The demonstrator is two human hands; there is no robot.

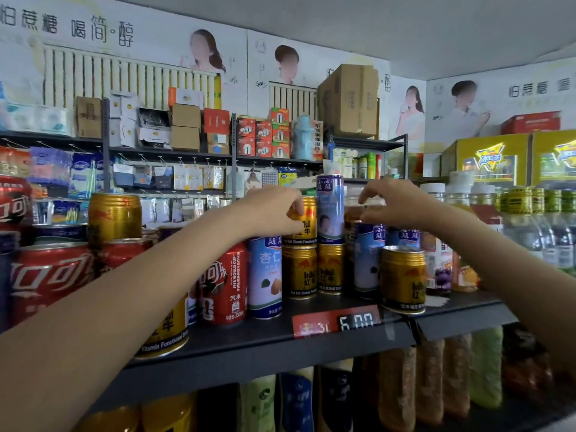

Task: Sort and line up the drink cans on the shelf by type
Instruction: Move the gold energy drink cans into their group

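Both hands reach to the upper tier of cans stacked mid-shelf. The left hand (274, 210) curls its fingers round a gold can (304, 221) standing on two gold cans (299, 271) below. Just right of it stands a tall blue-and-white can (329, 208), also on the upper tier. The right hand (394, 204) hovers right of that can, fingers bent, over a dark-topped container; whether it grips anything cannot be told. Red cola cans (223, 283) stand left on the dark shelf (249, 344); a single gold can (403, 280) stands near the front edge.
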